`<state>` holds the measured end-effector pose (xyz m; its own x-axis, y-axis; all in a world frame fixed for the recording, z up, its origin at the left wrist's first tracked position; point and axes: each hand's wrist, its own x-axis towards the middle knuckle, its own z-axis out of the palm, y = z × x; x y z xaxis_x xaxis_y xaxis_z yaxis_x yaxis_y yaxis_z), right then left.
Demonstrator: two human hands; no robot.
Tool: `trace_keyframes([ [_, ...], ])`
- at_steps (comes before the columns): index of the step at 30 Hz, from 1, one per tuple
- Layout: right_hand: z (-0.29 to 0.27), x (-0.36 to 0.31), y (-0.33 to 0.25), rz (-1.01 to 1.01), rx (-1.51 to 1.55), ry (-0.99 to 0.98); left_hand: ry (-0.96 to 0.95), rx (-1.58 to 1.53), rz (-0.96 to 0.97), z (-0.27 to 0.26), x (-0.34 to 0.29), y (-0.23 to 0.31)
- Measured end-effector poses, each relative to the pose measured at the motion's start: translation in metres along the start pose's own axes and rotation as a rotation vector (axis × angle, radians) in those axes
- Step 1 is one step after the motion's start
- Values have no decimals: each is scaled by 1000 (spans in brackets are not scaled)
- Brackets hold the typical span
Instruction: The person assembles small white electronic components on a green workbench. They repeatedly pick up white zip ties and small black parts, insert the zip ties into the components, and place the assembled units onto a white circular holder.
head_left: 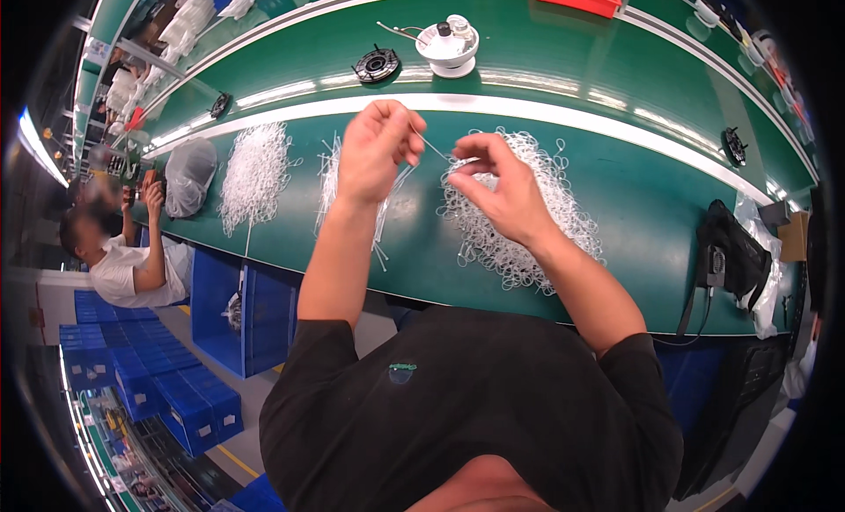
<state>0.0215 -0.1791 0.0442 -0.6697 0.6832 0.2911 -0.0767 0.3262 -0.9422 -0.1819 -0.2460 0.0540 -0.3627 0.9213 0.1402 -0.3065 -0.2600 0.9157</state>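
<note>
I see a thin pale strip (432, 147) between the hands, above the worktop (647, 221). The left hand (374, 149) has its fingers pinched on the upper end, covering that tip. The lower end is lost near the right hand (503, 184), whose fingers curl apart from the thumb; I cannot tell whether they grip. The strip's long axis slants from upper left to lower right. The left forearm (339, 261) partly hides a straight-strip bundle (326, 184).
</note>
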Motion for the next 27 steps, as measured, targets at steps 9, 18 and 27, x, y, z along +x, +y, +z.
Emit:
trace_keyframes([
  [9, -11, -10, 17, -4, 129, 177, -53, -125, -108, 36, -27, -49],
  [18, -13, -8, 11, -228, -165, 281, 44, -189, -104, 48, -34, -62],
  [27, -9, -9, 8, -207, -189, 235, 78, -195, -87, 43, -32, -58],
])
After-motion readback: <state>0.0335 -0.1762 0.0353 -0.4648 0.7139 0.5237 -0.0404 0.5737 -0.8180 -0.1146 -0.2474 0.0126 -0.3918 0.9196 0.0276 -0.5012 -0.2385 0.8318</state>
